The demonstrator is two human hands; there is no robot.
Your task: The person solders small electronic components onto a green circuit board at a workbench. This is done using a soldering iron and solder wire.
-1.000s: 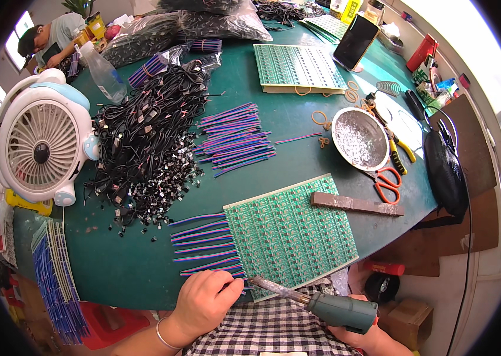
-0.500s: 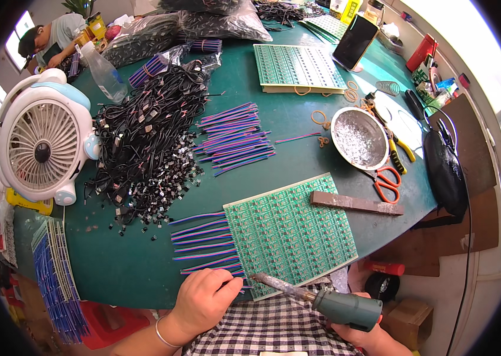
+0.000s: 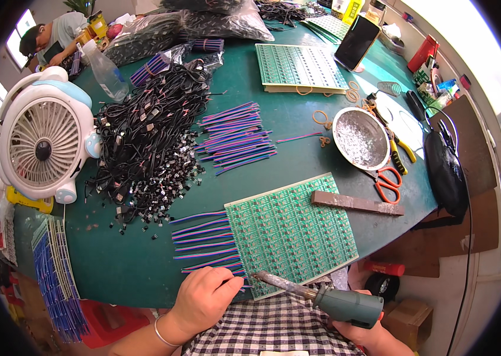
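As the green-handled soldering iron [image 3: 345, 305] is held by the right hand [image 3: 357, 332] at the flat green circuit panel [image 3: 289, 234] ahead, the left hand [image 3: 200, 299], narrowed beside thin blue-and-pink wires [image 3: 203, 245] (grip unclear), could be burned by slippage.

the bare left-hand grip [image 3: 203, 301] is knuckles-up, thumb [image 3: 230, 290] and forefinger [image 3: 222, 273] pinched together; the bare right-hand grip [image 3: 355, 334] is wrapped closed, partly hidden, both forearms [image 3: 145, 340] slanting inward.

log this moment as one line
left hand: at multicoloured wires | right hand: holding soldering iron | iron tip: by circuit-board panel's left edge | brown bar: partly on panel
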